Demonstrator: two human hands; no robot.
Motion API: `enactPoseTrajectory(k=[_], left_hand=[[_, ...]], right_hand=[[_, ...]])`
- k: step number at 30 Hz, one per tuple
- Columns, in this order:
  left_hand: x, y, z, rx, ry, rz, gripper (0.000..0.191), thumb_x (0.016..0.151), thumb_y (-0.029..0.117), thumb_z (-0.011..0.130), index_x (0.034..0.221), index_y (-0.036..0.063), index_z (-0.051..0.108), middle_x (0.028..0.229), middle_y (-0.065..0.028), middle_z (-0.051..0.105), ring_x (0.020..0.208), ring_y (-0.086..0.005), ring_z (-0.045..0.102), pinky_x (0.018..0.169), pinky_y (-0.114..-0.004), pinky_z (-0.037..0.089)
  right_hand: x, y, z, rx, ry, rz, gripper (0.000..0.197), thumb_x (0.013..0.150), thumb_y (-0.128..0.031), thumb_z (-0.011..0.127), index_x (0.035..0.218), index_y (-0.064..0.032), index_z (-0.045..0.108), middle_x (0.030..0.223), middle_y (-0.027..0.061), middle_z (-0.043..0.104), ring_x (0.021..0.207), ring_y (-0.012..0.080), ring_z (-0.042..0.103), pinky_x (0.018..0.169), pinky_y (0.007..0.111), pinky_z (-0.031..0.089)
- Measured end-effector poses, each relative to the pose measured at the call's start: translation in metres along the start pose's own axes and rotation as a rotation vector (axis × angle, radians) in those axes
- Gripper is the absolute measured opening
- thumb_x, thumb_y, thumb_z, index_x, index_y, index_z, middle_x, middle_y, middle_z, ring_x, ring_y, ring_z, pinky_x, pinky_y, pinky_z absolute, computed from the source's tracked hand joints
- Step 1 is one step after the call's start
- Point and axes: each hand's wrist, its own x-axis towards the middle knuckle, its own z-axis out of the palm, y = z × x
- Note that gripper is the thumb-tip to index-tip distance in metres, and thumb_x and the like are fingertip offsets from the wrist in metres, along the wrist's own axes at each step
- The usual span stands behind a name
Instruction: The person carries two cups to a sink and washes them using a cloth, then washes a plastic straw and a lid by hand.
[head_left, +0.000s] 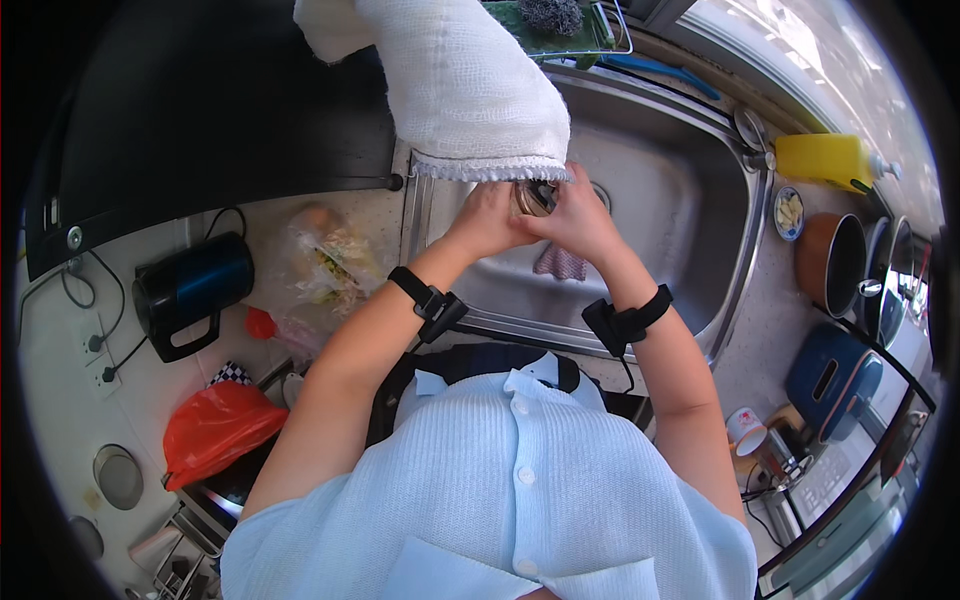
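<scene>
Both my hands are over the stainless steel sink (675, 217), close together. Between them is a round, shiny object (531, 199) with a dark part, perhaps a glass jar; its upper side is hidden. My left hand (491, 221) cups it from the left, and my right hand (581, 210) grips it from the right, thumb across the near side. A white gauze-like cloth (480, 90) hangs in front of the view and covers the fingertips. Below the hands, a reddish patterned cloth (561, 262) lies in the basin.
Left of the sink are plastic bags of food (330, 255) and a black electric kettle (199, 292). Along the right stand a yellow bottle (817, 161), a small bowl (788, 214), a brown pot (829, 262) and a mug (746, 431). A wire rack (622, 30) holds a scourer (551, 15).
</scene>
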Motion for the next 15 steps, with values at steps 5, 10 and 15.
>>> enactPoseTrajectory(k=[5, 10, 15], left_hand=[[0.006, 0.007, -0.002, 0.079, -0.2, -0.081, 0.091, 0.051, 0.034, 0.079, 0.126, 0.0085, 0.034, 0.108, -0.0165, 0.055, 0.098, -0.0355, 0.055, 0.085, -0.039, 0.044], [0.003, 0.007, -0.001, 0.111, -0.239, -0.057, 0.091, 0.051, 0.037, 0.078, 0.124, 0.0059, 0.034, 0.114, -0.0176, 0.051, 0.106, -0.0341, 0.05, 0.09, -0.039, 0.041], [-0.008, 0.002, 0.002, 0.111, -0.264, 0.009, 0.094, 0.05, 0.038, 0.079, 0.124, 0.0031, 0.034, 0.117, -0.0191, 0.046, 0.109, -0.0355, 0.046, 0.092, -0.04, 0.039]], right_hand=[[-0.005, 0.013, -0.009, 0.05, -0.082, 0.073, 0.083, 0.055, -0.034, 0.076, 0.12, 0.0043, 0.042, 0.111, 0.0227, 0.05, 0.105, 0.0333, 0.05, 0.091, 0.037, 0.039], [-0.004, 0.031, -0.006, 0.21, -0.175, 0.044, 0.082, 0.054, -0.033, 0.076, 0.118, 0.006, 0.042, 0.108, 0.022, 0.053, 0.102, 0.0312, 0.053, 0.088, 0.034, 0.042], [-0.015, 0.033, -0.008, 0.316, -0.281, 0.097, 0.082, 0.055, -0.032, 0.076, 0.118, 0.0061, 0.042, 0.102, 0.0199, 0.056, 0.096, 0.0284, 0.056, 0.085, 0.032, 0.044]])
